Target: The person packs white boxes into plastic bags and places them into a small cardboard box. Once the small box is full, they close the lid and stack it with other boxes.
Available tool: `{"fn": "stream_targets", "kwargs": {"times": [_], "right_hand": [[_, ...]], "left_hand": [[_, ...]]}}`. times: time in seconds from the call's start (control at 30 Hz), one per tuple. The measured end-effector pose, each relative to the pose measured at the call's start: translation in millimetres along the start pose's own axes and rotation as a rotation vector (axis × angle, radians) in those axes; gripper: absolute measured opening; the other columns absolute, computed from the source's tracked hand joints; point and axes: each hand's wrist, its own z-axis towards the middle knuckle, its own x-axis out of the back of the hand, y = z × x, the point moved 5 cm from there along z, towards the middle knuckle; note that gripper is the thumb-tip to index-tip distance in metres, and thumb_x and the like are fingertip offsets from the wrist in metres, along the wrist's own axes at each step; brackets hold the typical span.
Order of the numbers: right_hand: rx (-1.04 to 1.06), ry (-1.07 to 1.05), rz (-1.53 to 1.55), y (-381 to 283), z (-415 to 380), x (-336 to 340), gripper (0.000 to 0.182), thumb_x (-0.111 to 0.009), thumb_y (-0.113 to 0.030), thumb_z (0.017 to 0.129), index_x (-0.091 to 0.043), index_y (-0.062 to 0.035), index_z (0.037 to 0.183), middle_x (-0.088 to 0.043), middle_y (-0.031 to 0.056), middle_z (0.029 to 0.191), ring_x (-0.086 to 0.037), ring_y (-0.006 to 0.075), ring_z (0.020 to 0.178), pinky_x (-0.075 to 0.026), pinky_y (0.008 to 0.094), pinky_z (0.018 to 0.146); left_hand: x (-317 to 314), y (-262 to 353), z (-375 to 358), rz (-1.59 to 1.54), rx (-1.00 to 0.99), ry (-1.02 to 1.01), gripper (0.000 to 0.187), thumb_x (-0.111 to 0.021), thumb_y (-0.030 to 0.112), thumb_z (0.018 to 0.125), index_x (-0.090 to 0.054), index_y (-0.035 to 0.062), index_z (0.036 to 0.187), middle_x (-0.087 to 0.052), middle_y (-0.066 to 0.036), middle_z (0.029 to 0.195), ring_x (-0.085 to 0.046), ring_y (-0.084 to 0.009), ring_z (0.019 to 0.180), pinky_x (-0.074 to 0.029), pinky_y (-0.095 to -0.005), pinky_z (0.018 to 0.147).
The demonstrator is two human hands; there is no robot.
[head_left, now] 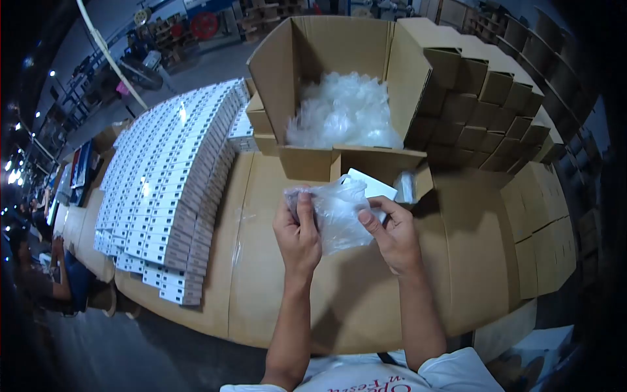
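A clear plastic bag (341, 219) is stretched between my two hands above the cardboard-covered table. My left hand (298, 232) pinches its left edge, thumb on top. On the other side, my right hand (392, 235) grips the bag's right edge between thumb and fingers. Just beyond the bag sits a small open carton (313, 163). Inside it are a white box (371, 185), partly covered by the bag and my right fingers, and a clear wrapped item (405, 187). Whether the bag holds anything is hard to make out.
A large open carton (343, 42) full of clear plastic bags (349, 108) stands behind. White boxes (170, 176) are stacked on the left. Brown cartons (483, 98) are piled at right, more cartons (542, 228) nearer. A person (62, 268) sits at far left.
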Motion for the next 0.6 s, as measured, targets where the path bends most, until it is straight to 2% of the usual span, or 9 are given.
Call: {"fn": "stream_targets", "kwargs": {"times": [0.03, 0.13, 0.17, 0.2, 0.27, 0.37, 0.47, 0.5, 0.6], "right_hand": [[-0.007, -0.018, 0.045, 17.2, -10.6, -1.5, 0.026, -0.074, -0.024, 0.097, -0.071, 0.0008, 0.106, -0.058, -0.0056, 0.081, -0.044, 0.0012, 0.067, -0.034, 0.0203, 0.057], [0.045, 0.017, 0.134, 43.3, -35.8, -7.8, 0.032, -0.075, -0.024, 0.096, -0.069, 0.0048, 0.108, -0.063, 0.0, 0.091, -0.05, 0.0062, 0.073, -0.041, 0.0221, 0.064], [0.039, 0.039, 0.112, 43.5, -42.4, -7.4, 0.029, -0.076, -0.022, 0.095, -0.07, 0.0055, 0.104, -0.064, 0.0035, 0.096, -0.053, 0.0098, 0.078, -0.044, 0.0243, 0.07], [0.054, 0.067, 0.037, 43.0, -46.9, -7.1, 0.027, -0.076, -0.02, 0.094, -0.07, 0.0047, 0.102, -0.063, 0.0038, 0.095, -0.052, 0.0099, 0.078, -0.044, 0.0248, 0.07], [0.081, 0.132, -0.115, 42.6, -55.0, -4.5, 0.022, -0.076, -0.018, 0.094, -0.071, 0.0031, 0.098, -0.061, 0.0043, 0.094, -0.052, 0.0101, 0.078, -0.044, 0.0257, 0.07], [0.054, 0.162, -0.188, 38.6, -60.6, -3.2, 0.018, -0.076, -0.016, 0.093, -0.072, 0.001, 0.095, -0.059, 0.0047, 0.091, -0.052, 0.0116, 0.076, -0.043, 0.0282, 0.067], [0.042, 0.156, -0.191, 39.2, -67.0, -3.1, 0.018, -0.076, -0.017, 0.093, -0.073, 0.0007, 0.096, -0.058, 0.0045, 0.091, -0.051, 0.0115, 0.076, -0.043, 0.0285, 0.065], [0.052, 0.156, -0.19, 38.2, -67.7, -2.1, 0.019, -0.076, -0.018, 0.093, -0.073, 0.0006, 0.096, -0.058, 0.0044, 0.09, -0.051, 0.0113, 0.075, -0.043, 0.0284, 0.065], [0.022, 0.175, -0.165, 36.3, -71.0, 0.1, 0.019, -0.076, -0.018, 0.092, -0.074, -0.0002, 0.097, -0.058, 0.0049, 0.089, -0.051, 0.0115, 0.075, -0.043, 0.0282, 0.065]], "left_hand": [[3.3, 3.1, -9.1, 0.036, 0.053, -0.019, 0.028, -0.052, 0.026, 0.109, -0.064, 0.0014, 0.1, -0.052, 0.006, 0.078, -0.042, -0.0027, 0.069, -0.034, -0.022, 0.058], [26.6, -9.9, -23.4, 0.061, 0.026, -0.034, 0.028, -0.051, 0.025, 0.109, -0.063, 0.0008, 0.1, -0.051, 0.006, 0.078, -0.042, -0.003, 0.07, -0.034, -0.0222, 0.058], [35.5, -10.0, -24.6, 0.152, -0.021, 0.017, 0.026, -0.051, 0.022, 0.109, -0.063, -0.0005, 0.102, -0.054, 0.004, 0.083, -0.044, -0.0034, 0.072, -0.036, -0.0213, 0.059], [40.9, -5.4, -27.6, 0.154, -0.017, 0.117, 0.021, -0.056, 0.019, 0.106, -0.064, 0.0002, 0.105, -0.059, 0.0, 0.092, -0.052, -0.0069, 0.079, -0.043, -0.0231, 0.066], [47.4, 16.7, -35.9, 0.376, -0.286, 0.161, 0.016, -0.067, 0.011, 0.096, -0.066, 0.0021, 0.109, -0.062, -0.006, 0.103, -0.059, -0.0153, 0.092, -0.049, -0.0294, 0.078], [37.5, 44.8, -51.1, 0.752, -0.665, -0.011, 0.032, -0.078, 0.005, 0.082, -0.068, 0.0055, 0.112, -0.064, -0.009, 0.106, -0.06, -0.0234, 0.099, -0.049, -0.0359, 0.083], [21.3, 40.7, -51.6, 0.836, -0.716, -0.137, 0.042, -0.083, 0.0, 0.072, -0.069, 0.0076, 0.111, -0.064, -0.008, 0.106, -0.061, -0.0259, 0.098, -0.049, -0.0389, 0.084], [19.3, 36.9, -50.7, 0.786, -0.666, -0.129, 0.037, -0.084, 0.0, 0.071, -0.07, 0.0085, 0.104, -0.065, -0.007, 0.104, -0.061, -0.0249, 0.098, -0.049, -0.0393, 0.083], [14.3, 30.0, -51.1, 0.781, -0.64, -0.196, 0.033, -0.083, -0.003, 0.07, -0.068, 0.0078, 0.098, -0.065, -0.006, 0.101, -0.062, -0.0249, 0.096, -0.05, -0.0396, 0.082]]}}
